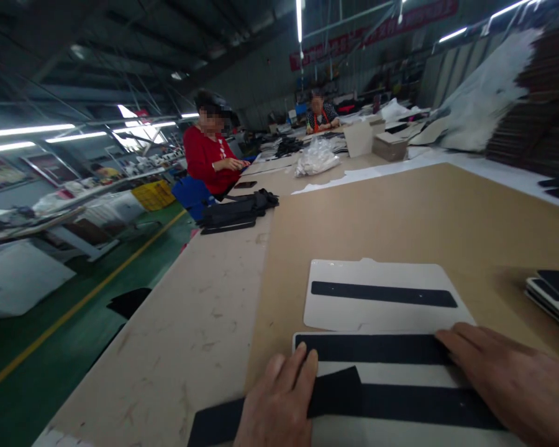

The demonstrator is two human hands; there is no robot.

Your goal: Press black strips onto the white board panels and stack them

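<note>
My left hand [279, 400] is closed over a loose black strip [338, 391], which sticks out on both sides of it. Its fingertips press on the left end of another black strip [372, 347] lying along the far edge of a pale board [391, 374]. At that strip's other end, my right hand [517, 385] lies flat, fingers stretched out. A further black strip [423, 405] runs across the pale surface nearer to me, partly covered by the loose one. Just beyond lies a second pale board [382, 316] with a black strip [384, 294] across it.
Brown board [400, 217] covers much of the table. At right is a stack of pale and black pieces [554, 298]; black pieces [237, 208] lie at the left edge. A plastic bag [317, 158] and carton [390, 146] stand farther back. Two people sit along the table.
</note>
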